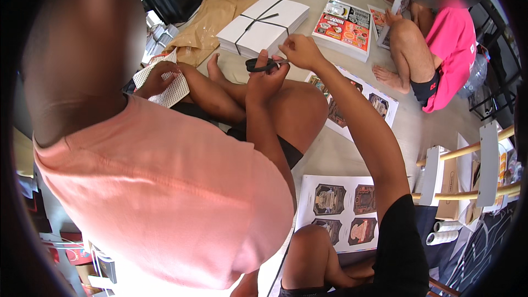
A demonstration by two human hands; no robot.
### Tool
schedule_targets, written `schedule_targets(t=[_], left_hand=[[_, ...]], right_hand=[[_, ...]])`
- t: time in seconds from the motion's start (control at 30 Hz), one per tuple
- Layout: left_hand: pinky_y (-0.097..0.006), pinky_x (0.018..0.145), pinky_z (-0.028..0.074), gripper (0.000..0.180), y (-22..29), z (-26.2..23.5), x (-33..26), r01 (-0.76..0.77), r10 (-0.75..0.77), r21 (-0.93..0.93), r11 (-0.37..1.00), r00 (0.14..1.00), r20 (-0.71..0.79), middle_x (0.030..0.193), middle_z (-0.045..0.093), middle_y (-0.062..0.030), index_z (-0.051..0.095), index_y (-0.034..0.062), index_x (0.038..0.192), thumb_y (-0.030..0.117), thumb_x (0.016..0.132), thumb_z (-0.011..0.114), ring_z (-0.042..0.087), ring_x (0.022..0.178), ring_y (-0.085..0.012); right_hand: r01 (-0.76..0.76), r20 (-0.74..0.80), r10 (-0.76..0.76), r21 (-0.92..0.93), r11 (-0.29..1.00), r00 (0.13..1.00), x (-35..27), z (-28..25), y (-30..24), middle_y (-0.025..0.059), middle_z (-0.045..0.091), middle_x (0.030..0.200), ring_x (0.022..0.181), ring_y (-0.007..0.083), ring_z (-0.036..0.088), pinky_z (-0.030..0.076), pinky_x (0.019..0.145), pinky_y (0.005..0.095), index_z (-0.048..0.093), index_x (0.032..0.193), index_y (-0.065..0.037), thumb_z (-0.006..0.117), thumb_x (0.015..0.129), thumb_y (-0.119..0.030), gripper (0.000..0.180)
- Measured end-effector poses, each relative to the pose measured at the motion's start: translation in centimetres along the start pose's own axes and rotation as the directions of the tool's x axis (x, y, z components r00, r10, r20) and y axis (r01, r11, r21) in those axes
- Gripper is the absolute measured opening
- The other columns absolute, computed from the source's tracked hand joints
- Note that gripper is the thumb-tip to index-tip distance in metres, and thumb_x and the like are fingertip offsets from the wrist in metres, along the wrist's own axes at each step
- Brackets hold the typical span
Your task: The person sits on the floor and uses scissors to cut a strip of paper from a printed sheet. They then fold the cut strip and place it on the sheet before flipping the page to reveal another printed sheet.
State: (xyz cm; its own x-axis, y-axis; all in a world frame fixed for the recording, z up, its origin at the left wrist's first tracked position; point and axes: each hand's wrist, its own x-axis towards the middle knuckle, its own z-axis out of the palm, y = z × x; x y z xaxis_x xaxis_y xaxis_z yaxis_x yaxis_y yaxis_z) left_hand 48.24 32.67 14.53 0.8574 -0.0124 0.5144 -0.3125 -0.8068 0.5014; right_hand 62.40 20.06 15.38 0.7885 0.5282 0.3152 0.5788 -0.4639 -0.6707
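In my left hand (267, 77), palm turned up, rests a pair of black-handled scissors (257, 65), the fingers curled round the blade side. My right hand (302, 52) is just beyond the blades, its fingers bent into a pinch. Whatever those fingertips grip is too small to make out. Past both hands stands a stack of white paper (258, 22) tied with dark straps. Beneath my right forearm lie printed sheets (374, 104) with label-like designs, and a larger printed sheet (335, 187) is by my knee.
A person in a peach shirt (181, 187) sits close on my left, a hand on a perforated white sheet (175, 88). Another in pink (454, 44) squats at right. Also about are a colourful printed stack (344, 27), brown wrapping paper (203, 25) and a rack with wooden rails (467, 195).
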Motion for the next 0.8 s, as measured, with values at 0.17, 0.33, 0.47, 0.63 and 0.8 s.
schedule_targets(t=[0.17, 0.33, 0.47, 0.63, 0.8], left_hand=[[-0.043, 0.096, 0.042, 0.041, -2.1, 1.0, 1.6, 0.037, -0.037, 0.016, 0.999, 0.999, -0.001, 0.119, 0.059, -0.0171, 0.064, 0.0025, 0.115, 0.030, 0.086, 0.071, 0.053, 0.113, -0.0304], [-0.042, 0.094, 0.043, 0.039, -3.3, 0.3, 1.3, 0.076, -0.075, 0.059, 0.995, 0.997, -0.016, 0.117, 0.060, -0.0164, 0.065, 0.0027, 0.114, 0.029, 0.086, 0.071, 0.054, 0.111, -0.0295], [-0.041, 0.093, 0.043, 0.038, -3.9, 2.1, 1.0, 0.086, -0.085, 0.044, 0.995, 0.996, -0.020, 0.116, 0.061, -0.0159, 0.065, 0.0028, 0.113, 0.028, 0.086, 0.071, 0.055, 0.109, -0.0288], [-0.040, 0.091, 0.044, 0.036, -5.2, 2.9, 0.5, 0.104, -0.103, 0.053, 0.993, 0.994, -0.024, 0.114, 0.062, -0.0152, 0.066, 0.0029, 0.112, 0.027, 0.087, 0.071, 0.056, 0.107, -0.0279], [-0.040, 0.090, 0.045, 0.034, -6.3, 3.9, 0.3, 0.101, -0.098, 0.082, 0.991, 0.994, -0.043, 0.113, 0.063, -0.0145, 0.066, 0.0031, 0.112, 0.026, 0.087, 0.071, 0.057, 0.105, -0.0270]], right_hand=[[-0.087, 0.149, 0.082, 0.031, 0.996, 0.985, -0.4, -1.9, -0.6, 0.0218, 0.067, 0.074, 0.072, 0.0317, 0.068, 0.052, 0.068, 0.0395, 0.068, 0.077, 0.005, 0.063, 0.088, -0.049, 0.055], [0.011, 0.305, -0.007, -0.013, 1.000, 0.952, -1.7, -2.4, -3.1, 0.0231, 0.065, 0.071, 0.068, 0.0330, 0.066, 0.049, 0.063, 0.0421, 0.068, 0.077, 0.005, 0.058, 0.091, -0.054, 0.061], [0.121, 0.251, -0.120, 0.012, 0.993, 0.960, -2.8, -2.8, -2.4, 0.0234, 0.065, 0.071, 0.069, 0.0333, 0.066, 0.049, 0.064, 0.0414, 0.068, 0.079, 0.004, 0.066, 0.087, -0.047, 0.053], [0.181, 0.268, -0.196, 0.080, 0.980, 0.943, -2.9, -3.1, -0.9, 0.0103, 0.058, 0.062, 0.056, 0.0176, 0.051, 0.040, 0.054, 0.0338, 0.066, 0.085, 0.002, 0.072, 0.086, -0.034, 0.037], [0.080, 0.298, -0.178, 0.311, 0.947, 0.938, -2.5, -1.1, 1.9, 0.0135, 0.060, 0.066, 0.060, 0.0202, 0.054, 0.044, 0.058, 0.0347, 0.066, 0.085, 0.002, 0.074, 0.084, -0.023, 0.026]])
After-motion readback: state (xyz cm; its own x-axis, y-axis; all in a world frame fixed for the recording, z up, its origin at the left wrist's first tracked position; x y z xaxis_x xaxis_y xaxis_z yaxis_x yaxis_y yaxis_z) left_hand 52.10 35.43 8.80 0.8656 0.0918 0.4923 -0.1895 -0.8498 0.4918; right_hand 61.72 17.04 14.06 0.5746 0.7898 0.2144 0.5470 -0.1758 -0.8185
